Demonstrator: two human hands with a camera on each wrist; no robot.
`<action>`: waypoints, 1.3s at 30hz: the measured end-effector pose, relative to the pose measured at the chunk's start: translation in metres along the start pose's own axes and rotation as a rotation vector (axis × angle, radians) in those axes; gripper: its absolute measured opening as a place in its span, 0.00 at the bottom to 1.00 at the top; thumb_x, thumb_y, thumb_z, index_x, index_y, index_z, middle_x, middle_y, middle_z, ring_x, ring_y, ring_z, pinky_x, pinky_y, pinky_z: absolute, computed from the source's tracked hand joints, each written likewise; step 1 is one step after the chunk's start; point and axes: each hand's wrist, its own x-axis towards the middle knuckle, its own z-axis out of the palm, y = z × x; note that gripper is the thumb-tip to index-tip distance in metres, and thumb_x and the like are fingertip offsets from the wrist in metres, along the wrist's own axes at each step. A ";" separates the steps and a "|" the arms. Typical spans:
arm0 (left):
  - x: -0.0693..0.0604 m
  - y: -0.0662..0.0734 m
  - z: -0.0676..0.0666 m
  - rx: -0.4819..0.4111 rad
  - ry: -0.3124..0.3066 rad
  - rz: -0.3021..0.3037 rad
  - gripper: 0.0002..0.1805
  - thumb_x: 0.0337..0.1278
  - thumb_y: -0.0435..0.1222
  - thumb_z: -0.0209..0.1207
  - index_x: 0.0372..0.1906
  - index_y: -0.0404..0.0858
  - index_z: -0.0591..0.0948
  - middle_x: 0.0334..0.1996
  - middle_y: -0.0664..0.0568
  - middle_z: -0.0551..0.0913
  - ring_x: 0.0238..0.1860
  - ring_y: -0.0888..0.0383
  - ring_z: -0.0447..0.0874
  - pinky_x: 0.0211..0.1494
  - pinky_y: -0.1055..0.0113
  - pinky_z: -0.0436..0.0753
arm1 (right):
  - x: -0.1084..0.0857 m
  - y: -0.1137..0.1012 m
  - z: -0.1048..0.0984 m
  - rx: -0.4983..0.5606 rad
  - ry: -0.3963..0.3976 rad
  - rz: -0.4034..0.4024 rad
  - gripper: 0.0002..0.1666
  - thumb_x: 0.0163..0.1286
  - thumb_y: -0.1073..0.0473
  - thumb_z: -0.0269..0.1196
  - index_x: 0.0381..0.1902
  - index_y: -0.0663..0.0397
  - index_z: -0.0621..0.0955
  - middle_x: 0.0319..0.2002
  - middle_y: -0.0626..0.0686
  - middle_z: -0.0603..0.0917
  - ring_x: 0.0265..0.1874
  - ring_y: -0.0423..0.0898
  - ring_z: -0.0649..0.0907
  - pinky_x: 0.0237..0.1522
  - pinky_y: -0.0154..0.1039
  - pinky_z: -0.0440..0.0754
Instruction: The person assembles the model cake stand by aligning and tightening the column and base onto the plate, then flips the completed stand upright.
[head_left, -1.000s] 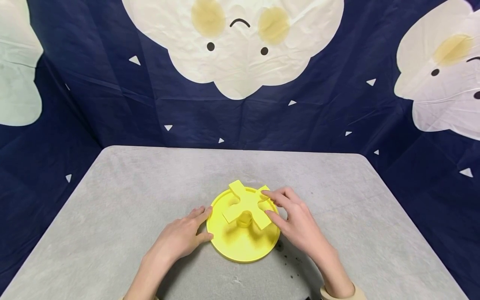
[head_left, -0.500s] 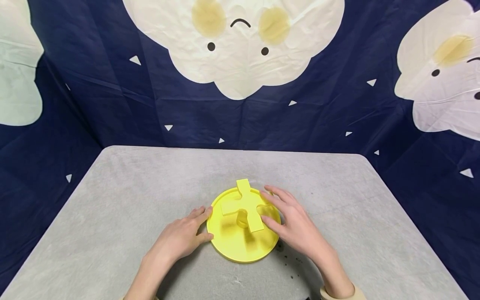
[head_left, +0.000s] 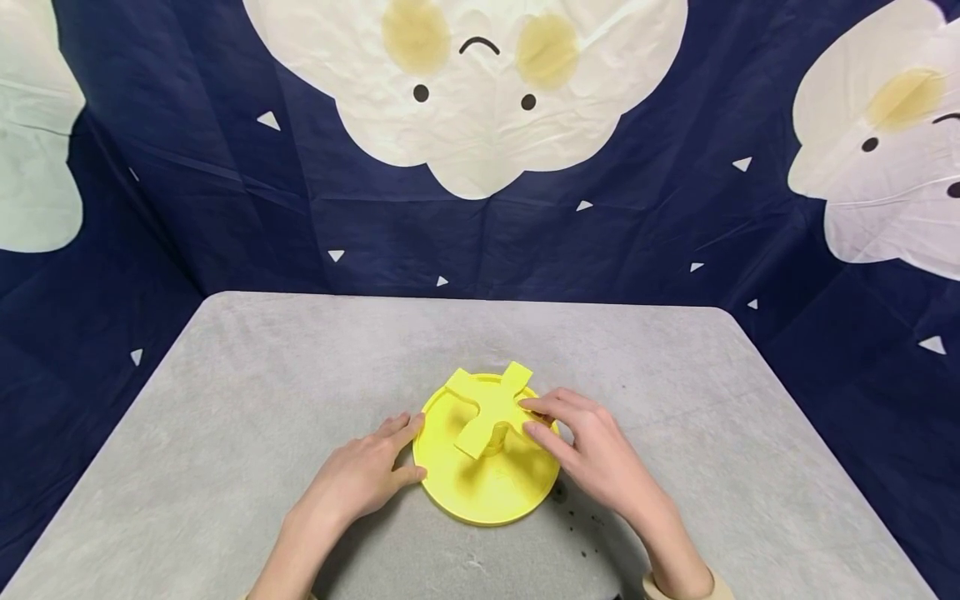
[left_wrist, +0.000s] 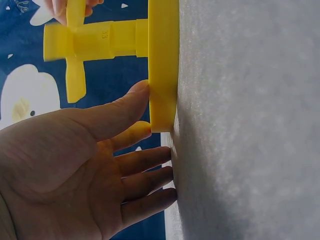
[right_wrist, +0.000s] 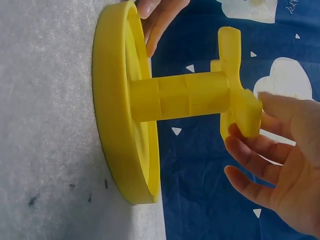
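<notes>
A round yellow base (head_left: pixel 480 493) with a raised rim lies on the table. From its middle rises a yellow post (right_wrist: pixel 192 97), topped by a yellow four-armed cross-shaped knob (head_left: pixel 497 408). My left hand (head_left: pixel 363 471) rests at the base's left side, thumb and index finger straight against the rim (left_wrist: pixel 162 107); its other fingertips touch or nearly touch the tabletop in the left wrist view. My right hand (head_left: pixel 592 442) pinches the knob's right arm between thumb and fingers, partly hiding that arm in the head view.
The grey table (head_left: pixel 300 358) has rounded far corners. Behind it hangs a dark blue cloth (head_left: pixel 375 225) with white clouds and small triangles. Dark specks (head_left: pixel 583 521) mark the tabletop right of the base.
The knob has turned about its post. My right fingers were spread more widely half a second ago and now close on one arm. My left hand and the base stay put.
</notes>
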 end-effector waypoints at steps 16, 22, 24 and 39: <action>0.001 0.000 -0.001 -0.001 -0.013 -0.013 0.40 0.65 0.50 0.66 0.79 0.46 0.67 0.78 0.42 0.67 0.77 0.39 0.67 0.71 0.33 0.71 | 0.001 -0.001 0.002 -0.038 0.016 -0.002 0.30 0.72 0.51 0.68 0.70 0.44 0.78 0.75 0.50 0.72 0.75 0.54 0.72 0.71 0.63 0.75; 0.001 0.000 -0.001 -0.001 -0.018 -0.014 0.40 0.65 0.50 0.66 0.79 0.46 0.67 0.78 0.42 0.67 0.77 0.39 0.67 0.72 0.33 0.71 | 0.001 -0.002 0.002 -0.042 -0.031 0.015 0.28 0.72 0.48 0.68 0.67 0.45 0.81 0.71 0.49 0.77 0.71 0.51 0.77 0.65 0.55 0.82; 0.001 0.000 -0.001 -0.003 -0.019 -0.015 0.40 0.65 0.50 0.66 0.79 0.46 0.67 0.78 0.42 0.67 0.78 0.39 0.66 0.72 0.33 0.71 | 0.001 -0.002 0.002 -0.042 -0.022 0.004 0.27 0.70 0.48 0.69 0.66 0.46 0.82 0.68 0.49 0.79 0.68 0.49 0.79 0.63 0.52 0.84; 0.001 0.000 -0.001 -0.008 -0.020 -0.014 0.40 0.65 0.49 0.65 0.79 0.46 0.67 0.78 0.43 0.67 0.78 0.39 0.66 0.72 0.33 0.71 | -0.001 -0.001 0.000 -0.056 0.042 -0.036 0.22 0.68 0.50 0.71 0.60 0.41 0.85 0.49 0.39 0.86 0.51 0.38 0.85 0.51 0.43 0.87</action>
